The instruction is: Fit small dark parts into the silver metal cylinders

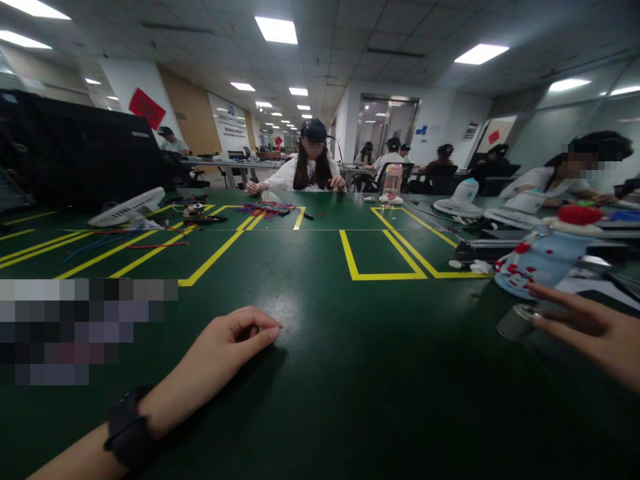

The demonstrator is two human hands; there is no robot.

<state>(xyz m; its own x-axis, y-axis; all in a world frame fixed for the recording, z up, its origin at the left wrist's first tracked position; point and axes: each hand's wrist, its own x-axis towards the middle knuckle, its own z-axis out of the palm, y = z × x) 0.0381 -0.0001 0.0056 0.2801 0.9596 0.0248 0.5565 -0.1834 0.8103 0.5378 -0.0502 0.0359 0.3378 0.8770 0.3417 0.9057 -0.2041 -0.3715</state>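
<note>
My left hand [243, 339] rests on the green table with its fingers curled and the thumb tip against the index fingertip. Whether anything small sits in that pinch cannot be made out. At the right edge, my right hand [600, 332] reaches in, its thumb and a finger at the rim of a short grey metal cylinder [516, 324], which looks like a small motor. The cylinder leans on or just over the tabletop. The index finger stretches above it, close to a light-blue container [545, 257] with red decorations.
Yellow tape [390, 276] marks areas on the table. A pile of coloured wires [267, 211] lies at the far side, where a person [313, 160] sits. White fans [131, 208] stand left and right [459, 203]. A clear bottle [393, 183] and a black case [75, 143] are also there.
</note>
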